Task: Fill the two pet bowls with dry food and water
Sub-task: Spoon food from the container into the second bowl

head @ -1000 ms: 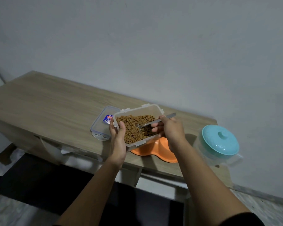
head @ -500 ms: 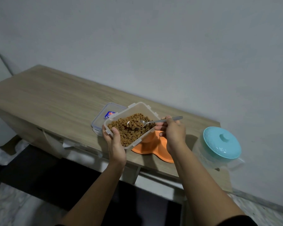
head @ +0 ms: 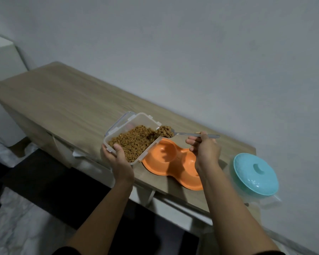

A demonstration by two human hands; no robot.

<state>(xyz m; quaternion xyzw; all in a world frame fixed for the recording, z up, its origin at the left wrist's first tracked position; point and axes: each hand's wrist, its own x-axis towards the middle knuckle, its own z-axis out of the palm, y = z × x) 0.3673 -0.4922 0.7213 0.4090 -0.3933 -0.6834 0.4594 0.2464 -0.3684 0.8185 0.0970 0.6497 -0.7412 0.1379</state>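
An orange double pet bowl (head: pixel 166 163) sits on the wooden table (head: pixel 63 100) near its front edge; both of its wells look bare. My left hand (head: pixel 118 159) grips the near corner of a clear plastic container (head: pixel 142 120) of brown dry food (head: pixel 133 142), tilted and held above the bowl's left side. My right hand (head: pixel 204 150) pinches the handle of a metal spoon (head: pixel 184 133). The spoon is heaped with kibble and hovers at the container's right rim, over the bowl's left well.
A clear water jug with a turquoise lid (head: pixel 256 173) stands at the table's right end. The container's lid (head: pixel 126 115) lies behind the container, mostly hidden. A grey wall runs along the table's far side. Dark floor lies below the front edge.
The spoon dug into the kibble, then rose loaded and moved right to the container's rim. My left hand shifted the container leftward, uncovering both wells of the orange bowl.
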